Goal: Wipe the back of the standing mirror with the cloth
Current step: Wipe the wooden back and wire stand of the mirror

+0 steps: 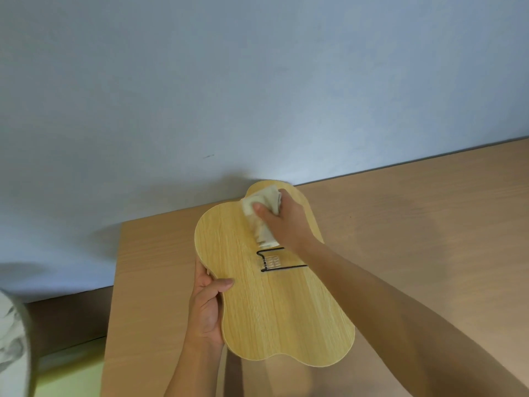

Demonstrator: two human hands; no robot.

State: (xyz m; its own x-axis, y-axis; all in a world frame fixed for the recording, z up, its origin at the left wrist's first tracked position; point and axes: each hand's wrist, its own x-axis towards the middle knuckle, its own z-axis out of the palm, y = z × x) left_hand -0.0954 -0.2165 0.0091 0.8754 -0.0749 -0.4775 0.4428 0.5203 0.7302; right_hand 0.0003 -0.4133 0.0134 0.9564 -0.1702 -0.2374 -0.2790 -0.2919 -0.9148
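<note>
The standing mirror (274, 308) is turned with its light wood-grain back facing me, a wavy-edged panel tilted over the table. A black wire stand (272, 260) is fixed at its middle. My left hand (207, 305) grips the mirror's left edge, thumb on the back. My right hand (283, 219) presses a bunched cream cloth (262, 216) against the upper part of the back, just above the wire stand. The mirror's glass side is hidden.
A tan wooden table (415, 224) lies under the mirror, its far edge against a pale blue wall (229, 81). The table's left edge drops to a greenish floor (71, 373). A white patterned object (13, 348) shows at the lower left.
</note>
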